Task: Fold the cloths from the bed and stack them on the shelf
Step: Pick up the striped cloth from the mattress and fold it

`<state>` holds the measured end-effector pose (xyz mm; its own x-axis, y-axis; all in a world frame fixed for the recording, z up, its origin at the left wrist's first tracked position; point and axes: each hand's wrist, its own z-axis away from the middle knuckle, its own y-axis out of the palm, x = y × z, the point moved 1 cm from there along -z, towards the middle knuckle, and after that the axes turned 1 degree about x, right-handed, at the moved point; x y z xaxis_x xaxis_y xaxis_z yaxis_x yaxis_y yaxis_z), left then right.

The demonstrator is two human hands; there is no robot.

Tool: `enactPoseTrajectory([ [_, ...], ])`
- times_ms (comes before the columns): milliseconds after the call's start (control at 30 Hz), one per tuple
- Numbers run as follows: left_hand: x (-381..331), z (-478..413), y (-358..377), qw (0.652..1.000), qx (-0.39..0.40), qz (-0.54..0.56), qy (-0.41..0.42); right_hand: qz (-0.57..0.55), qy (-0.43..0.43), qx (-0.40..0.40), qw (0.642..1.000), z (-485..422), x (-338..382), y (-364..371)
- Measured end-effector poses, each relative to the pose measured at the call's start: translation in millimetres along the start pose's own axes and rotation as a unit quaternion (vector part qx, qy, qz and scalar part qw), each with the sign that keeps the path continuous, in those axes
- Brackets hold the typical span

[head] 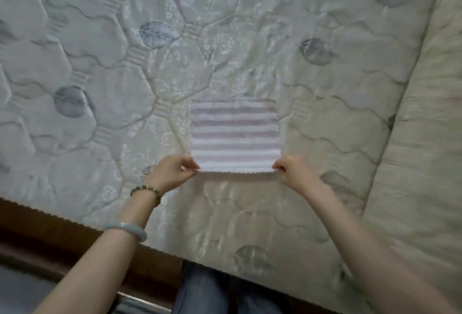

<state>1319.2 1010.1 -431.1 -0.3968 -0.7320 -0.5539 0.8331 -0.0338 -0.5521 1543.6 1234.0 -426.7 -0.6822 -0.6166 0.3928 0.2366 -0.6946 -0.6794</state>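
Striped pink-white cloth (235, 136) lies flat on quilted mattress (100, 63), stretching away from the grip. Left hand (172, 172) pinches the near left corner, right hand (291, 169) pinches the near right corner, near edge taut between both pinches. Bead bracelet (147, 192) and pale bangle (126, 230) on left wrist.

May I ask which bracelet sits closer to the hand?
The dark beaded bracelet, right at the left wrist; the pale smooth bangle sits further up the forearm.

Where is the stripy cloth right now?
In the head view the striped cloth lies flat on the mattress, just right of centre, its near corners pinched by the left hand and right hand.
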Motion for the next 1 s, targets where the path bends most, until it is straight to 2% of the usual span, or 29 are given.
enactPoseTrajectory([
  [100,11,3,10,1.0,0.024,-0.014,-0.009,-0.014,0.014,0.017,1.0,5,-3,16],
  [200,13,-2,5,0.999,-0.013,0.042,-0.005,-0.102,0.059,-0.051,0.992,-2,-4,15],
  [333,-1,-26,-12,0.983,-0.137,0.121,-0.015,-0.3,0.151,-0.175,0.926,-28,-4,-7],
  [433,-10,-52,-26,0.971,-0.181,0.159,-0.007,-0.384,0.155,-0.222,0.883,-55,-2,-24],
  [600,-12,-93,-35,0.956,-0.231,0.177,-0.027,-0.338,0.177,-0.271,0.884,-99,2,-40],
  [800,-7,-119,-36,0.956,-0.249,0.151,-0.037,-0.278,0.198,-0.269,0.901,-125,3,-38],
  [933,-7,-129,-28,0.95,-0.272,0.147,-0.04,-0.243,0.181,-0.28,0.911,-133,4,-34],
  [1000,-5,-133,-21,0.945,-0.311,0.094,-0.033,-0.172,0.146,-0.302,0.926,-136,3,-30],
])
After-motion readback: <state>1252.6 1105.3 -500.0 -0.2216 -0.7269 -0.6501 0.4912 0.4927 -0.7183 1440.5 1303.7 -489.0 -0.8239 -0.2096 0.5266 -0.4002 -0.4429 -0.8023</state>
